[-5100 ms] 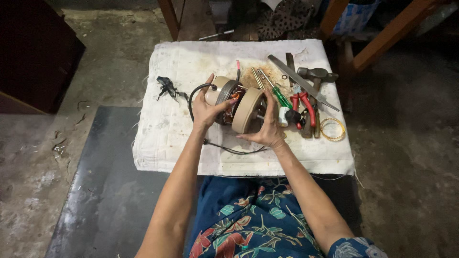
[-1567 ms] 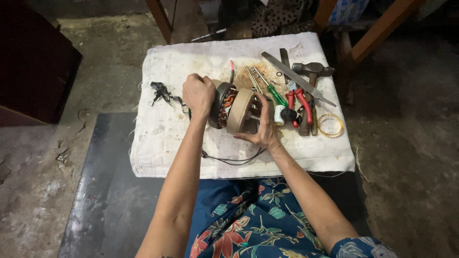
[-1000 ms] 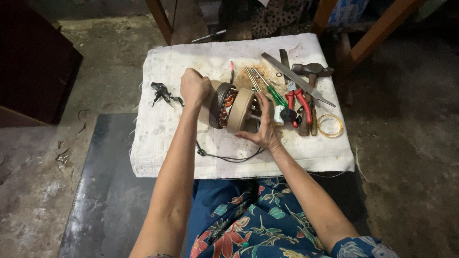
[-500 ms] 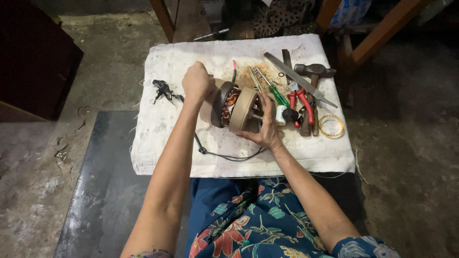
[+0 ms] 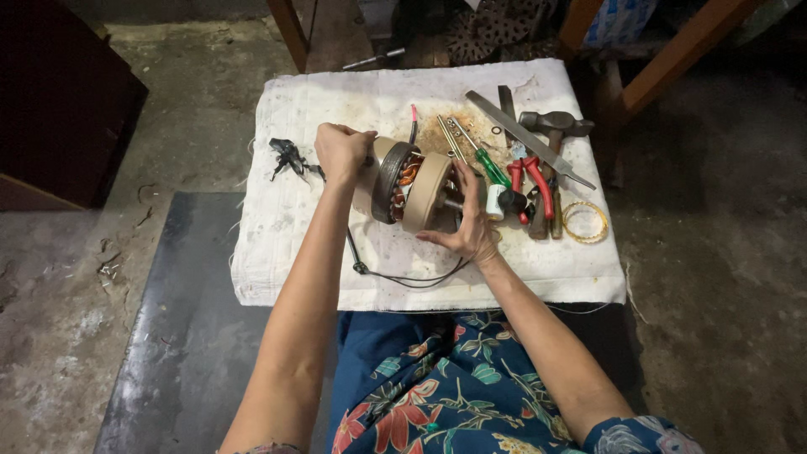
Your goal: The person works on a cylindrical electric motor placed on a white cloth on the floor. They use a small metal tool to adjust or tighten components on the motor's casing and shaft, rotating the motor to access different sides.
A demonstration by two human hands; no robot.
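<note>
On table [image 5: 277,277], mid-cloth: motor [image 5: 403,182] lying on its side, copper windings visible between two beige end housings. Left hand [image 5: 343,151] fisted tight against left end housing, grip closed; whether anything sits inside the fist, cannot tell. Right hand [image 5: 467,227] cupped on right end, fingers curled around housing rim, grip half-closed on motor. Black cable [image 5: 403,277] looping from motor across cloth toward near edge. Just right of motor: green-handled screwdriver [image 5: 487,164], red-handled pliers [image 5: 531,178], file [image 5: 530,139], hammer [image 5: 555,126], all lying flat and bunched together. Yellow ring [image 5: 585,222] near right edge. Small black part [image 5: 290,157] left of left hand, apart from it.
</note>
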